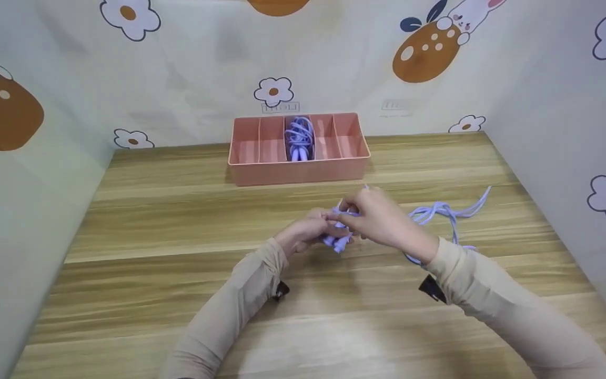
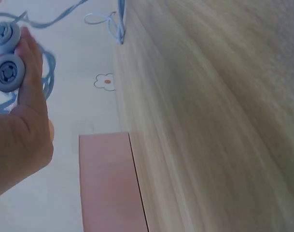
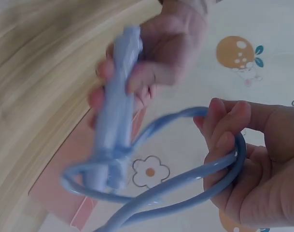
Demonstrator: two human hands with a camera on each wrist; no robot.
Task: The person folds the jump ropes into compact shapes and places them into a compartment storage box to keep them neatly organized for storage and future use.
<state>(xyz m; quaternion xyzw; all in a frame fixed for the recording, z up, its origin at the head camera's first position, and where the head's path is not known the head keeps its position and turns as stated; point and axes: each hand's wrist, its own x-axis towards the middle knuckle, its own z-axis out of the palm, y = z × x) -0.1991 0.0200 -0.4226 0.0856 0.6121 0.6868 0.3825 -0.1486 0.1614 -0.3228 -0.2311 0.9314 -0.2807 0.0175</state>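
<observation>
At the back of the surface [image 1: 150,221], a pink box [image 1: 300,172] holds a coiled bluish rope [image 1: 299,135] in its middle compartment. In front, the left hand [image 1: 307,230] grips two handles [image 3: 111,116] together; just beside it, the right hand [image 1: 379,218] holds looped cord [image 3: 185,178]. Farther right, loose cord [image 1: 442,209] lies spread.

On the backdrop [image 1: 198,84] I make out faint boxed lettering [image 1: 280,107], perhaps ending "OLI"; a second boxed print [image 1: 396,105] is illegible.
</observation>
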